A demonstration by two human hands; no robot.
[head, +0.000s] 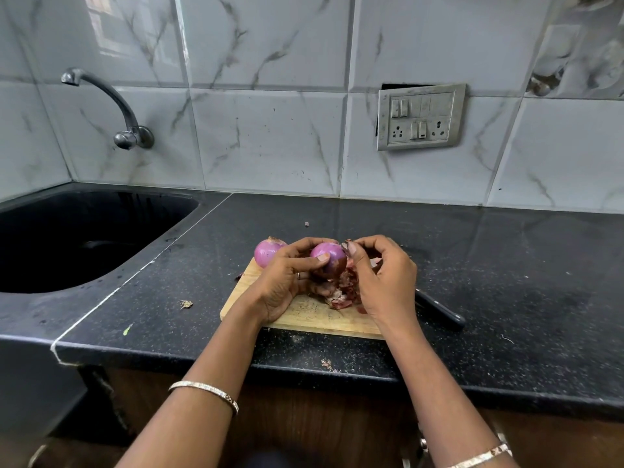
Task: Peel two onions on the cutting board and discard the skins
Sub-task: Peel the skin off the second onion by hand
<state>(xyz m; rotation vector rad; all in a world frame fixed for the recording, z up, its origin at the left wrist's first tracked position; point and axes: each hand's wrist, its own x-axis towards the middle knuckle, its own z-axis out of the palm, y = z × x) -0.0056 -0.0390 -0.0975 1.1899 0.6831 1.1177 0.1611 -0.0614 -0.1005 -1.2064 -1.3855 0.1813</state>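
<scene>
Soft even daylight, wide-angle edge warping

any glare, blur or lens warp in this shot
Head view: wide-angle warp bows the wall tiles and counter edge; window glare on the upper-left tile; the onion in the left hand is sharp; the sink interior is nearly black.

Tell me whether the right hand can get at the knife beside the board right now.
Probably yes: the knife lies on the counter beside the right hand, nothing between them. That hand pinches skin on the onion, though, and would have to let go first.
</scene>
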